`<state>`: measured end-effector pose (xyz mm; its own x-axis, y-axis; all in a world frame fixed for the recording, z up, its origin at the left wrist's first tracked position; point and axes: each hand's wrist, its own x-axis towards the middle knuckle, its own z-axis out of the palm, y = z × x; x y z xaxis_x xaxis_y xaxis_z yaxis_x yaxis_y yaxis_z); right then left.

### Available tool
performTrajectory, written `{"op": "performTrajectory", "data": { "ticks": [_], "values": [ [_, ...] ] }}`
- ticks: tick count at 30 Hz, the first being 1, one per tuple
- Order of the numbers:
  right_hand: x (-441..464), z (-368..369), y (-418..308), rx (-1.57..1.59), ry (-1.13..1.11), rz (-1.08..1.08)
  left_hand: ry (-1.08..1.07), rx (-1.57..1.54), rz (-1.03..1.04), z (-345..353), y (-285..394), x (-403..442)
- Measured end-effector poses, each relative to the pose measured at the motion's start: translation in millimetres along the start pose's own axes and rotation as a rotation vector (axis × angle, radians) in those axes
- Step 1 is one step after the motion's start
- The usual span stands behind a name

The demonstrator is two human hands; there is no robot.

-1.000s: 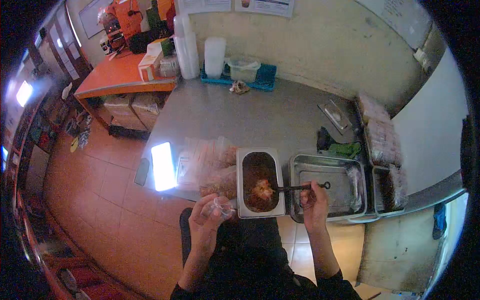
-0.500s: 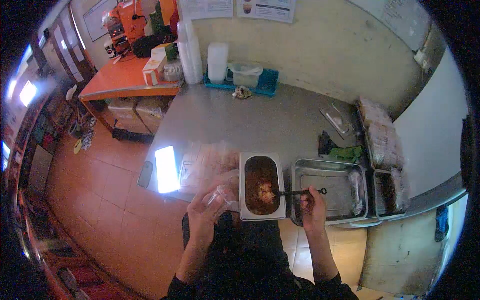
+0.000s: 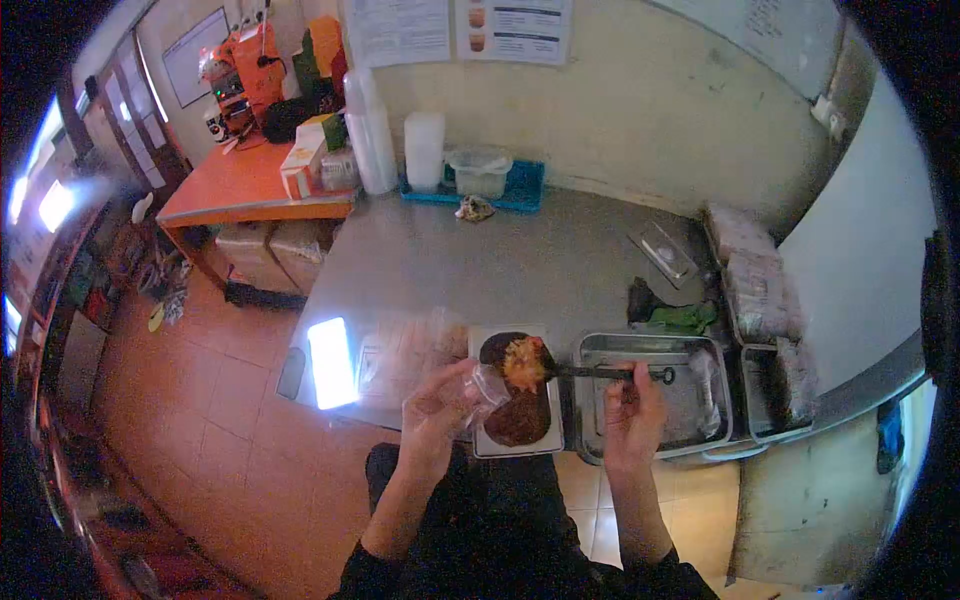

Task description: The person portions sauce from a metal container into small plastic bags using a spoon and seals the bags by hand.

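Observation:
In the head view my right hand [image 3: 635, 415] is closed round the black handle of a serving spoon [image 3: 590, 372]. The spoon's bowl carries a heap of orange-brown chopped food [image 3: 524, 362] above a deep metal pan [image 3: 556, 440]. Dark reddish-brown sauce [image 3: 515, 418] fills this pan. My left hand [image 3: 432, 415] grips a small clear plastic bag [image 3: 487, 388] at the pan's left edge, close to the loaded spoon. Whether the bag holds anything is hard to make out. Left of the pan lies a pile of clear plastic bags [image 3: 410, 345].
A shallow steel tray [image 3: 650, 345] stands right of the pan, beside a narrower one with wrapped packs [image 3: 795, 385]. A bright-screened phone or tablet [image 3: 332, 362] lies at the table's left edge. Behind are green and black cloths [image 3: 685, 315], a metal lid [image 3: 668, 255] and a blue tray [image 3: 525, 190].
The spoon has risen out of the sauce with a heap of food on it. My left hand has brought the plastic bag right, towards the spoon. The camera view has tilted up slightly.

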<state>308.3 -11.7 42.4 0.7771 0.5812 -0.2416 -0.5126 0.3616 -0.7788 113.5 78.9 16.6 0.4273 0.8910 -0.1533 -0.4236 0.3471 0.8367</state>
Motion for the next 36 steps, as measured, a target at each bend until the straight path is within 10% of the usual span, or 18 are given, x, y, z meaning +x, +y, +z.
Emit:
{"op": "performTrajectory", "data": {
  "ticks": [26, 36],
  "values": [
    [-12.3, 69.0, -70.0, -0.986, -1.081, -1.19, -0.012, 0.04, 0.104, 27.0, -12.5, -4.5],
    [-15.9, 74.3, -68.3, -1.002, -1.172, -1.134, -0.039, -0.152, 0.178, 14.9, -7.4, -5.7]
  ]
}}
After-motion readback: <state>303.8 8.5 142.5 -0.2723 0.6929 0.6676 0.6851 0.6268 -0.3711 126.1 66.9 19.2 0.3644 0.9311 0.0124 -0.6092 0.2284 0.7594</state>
